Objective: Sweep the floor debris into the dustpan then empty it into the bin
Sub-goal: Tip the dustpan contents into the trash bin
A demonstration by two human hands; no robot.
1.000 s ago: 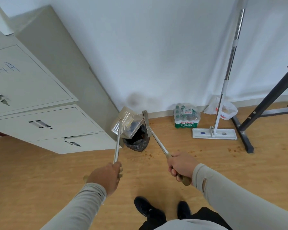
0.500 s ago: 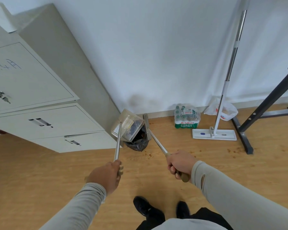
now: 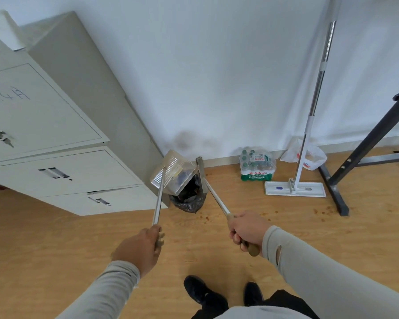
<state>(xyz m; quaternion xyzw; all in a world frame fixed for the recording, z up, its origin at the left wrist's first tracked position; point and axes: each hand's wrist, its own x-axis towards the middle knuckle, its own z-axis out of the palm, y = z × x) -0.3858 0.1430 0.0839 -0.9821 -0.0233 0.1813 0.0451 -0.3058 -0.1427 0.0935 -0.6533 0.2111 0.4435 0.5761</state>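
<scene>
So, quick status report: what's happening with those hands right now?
Left hand grips dustpan handle, pan tipped over bin. Right hand grips broom. Crumbs beside bin.

The dustpan [image 3: 172, 172] looks like shiny perforated metal on a polished metal shaft, and the broom [image 3: 213, 196] has a similar bright shaft with a matt tan grip. The bin [image 3: 189, 199] is lined with crinkled glossy black plastic, the floor [image 3: 55, 238] is smooth wood-look laminate, and the cabinet [image 3: 62, 125] is matt painted metal.

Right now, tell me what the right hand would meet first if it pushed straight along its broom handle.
Likely the black-bagged bin: the right hand points its broom there; depth is unclear.
</scene>
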